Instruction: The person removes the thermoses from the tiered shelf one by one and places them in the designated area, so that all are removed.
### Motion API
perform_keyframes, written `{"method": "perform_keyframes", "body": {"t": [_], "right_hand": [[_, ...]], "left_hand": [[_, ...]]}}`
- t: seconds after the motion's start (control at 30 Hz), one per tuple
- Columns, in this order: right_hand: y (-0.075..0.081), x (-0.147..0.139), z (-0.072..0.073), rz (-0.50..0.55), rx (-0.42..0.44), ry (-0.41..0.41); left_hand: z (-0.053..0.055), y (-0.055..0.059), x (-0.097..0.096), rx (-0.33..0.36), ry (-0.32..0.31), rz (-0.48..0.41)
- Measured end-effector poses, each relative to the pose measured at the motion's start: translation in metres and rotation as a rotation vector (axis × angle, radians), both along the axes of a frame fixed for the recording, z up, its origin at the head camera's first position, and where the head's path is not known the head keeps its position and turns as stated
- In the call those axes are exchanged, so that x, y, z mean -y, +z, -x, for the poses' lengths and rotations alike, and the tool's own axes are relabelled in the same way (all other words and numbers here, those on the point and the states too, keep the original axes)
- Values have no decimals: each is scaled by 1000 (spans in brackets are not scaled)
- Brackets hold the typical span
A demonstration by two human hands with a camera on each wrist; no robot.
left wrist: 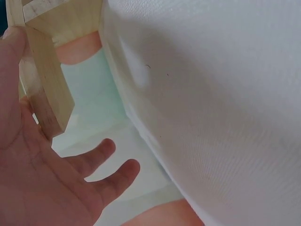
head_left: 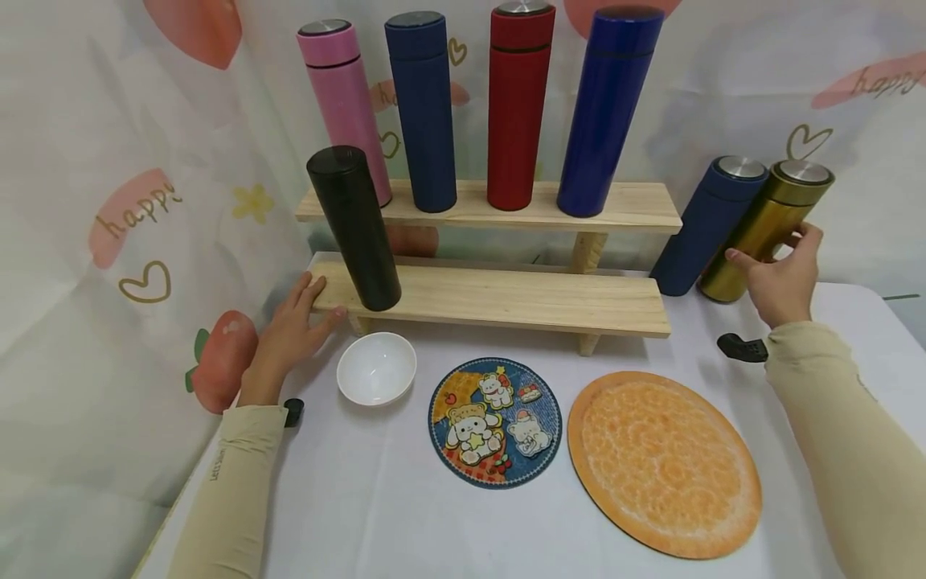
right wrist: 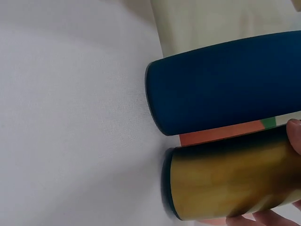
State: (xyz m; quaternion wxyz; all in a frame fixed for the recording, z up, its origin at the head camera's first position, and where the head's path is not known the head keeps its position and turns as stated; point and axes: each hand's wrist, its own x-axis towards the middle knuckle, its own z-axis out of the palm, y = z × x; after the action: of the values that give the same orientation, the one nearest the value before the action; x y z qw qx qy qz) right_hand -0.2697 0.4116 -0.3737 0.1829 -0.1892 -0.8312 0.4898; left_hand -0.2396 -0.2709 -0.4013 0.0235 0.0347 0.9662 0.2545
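My right hand holds a gold thermos bottle with a silver lid top, at the right end of the shelf. In the right wrist view, fingertips show on either side of the gold body. Close beside it is a dark blue thermos, also with a silver top. My left hand touches the left end of the two-tier wooden shelf's lower plank, its fingers loosely extended. Two of these fingers stick out free below the plank end in the left wrist view. A black bottle stands on that plank.
Pink, navy, red and glossy blue bottles line the upper plank. In front lie a white bowl, a cartoon-print round mat and an orange round mat. A printed cloth hangs behind.
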Motion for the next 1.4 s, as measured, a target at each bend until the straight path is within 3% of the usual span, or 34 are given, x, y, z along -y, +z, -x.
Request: {"method": "perform_keyframes", "body": {"t": [0.47, 0.7, 0.93, 1.13, 1.4], "right_hand": [[-9, 0, 10, 64, -40, -7], [-7, 6, 6, 168, -40, -14], [6, 22, -2, 450, -203, -40], [28, 41, -25, 472, -386, -119], [62, 80, -51, 499, -626, -112]], "left_hand": [[-1, 0, 2, 0, 10, -7], [2, 1, 2, 1, 3, -2], [2, -3, 3, -2, 7, -1], [1, -5, 4, -2, 2, -19], [1, -4, 3, -6, -3, -23]]}}
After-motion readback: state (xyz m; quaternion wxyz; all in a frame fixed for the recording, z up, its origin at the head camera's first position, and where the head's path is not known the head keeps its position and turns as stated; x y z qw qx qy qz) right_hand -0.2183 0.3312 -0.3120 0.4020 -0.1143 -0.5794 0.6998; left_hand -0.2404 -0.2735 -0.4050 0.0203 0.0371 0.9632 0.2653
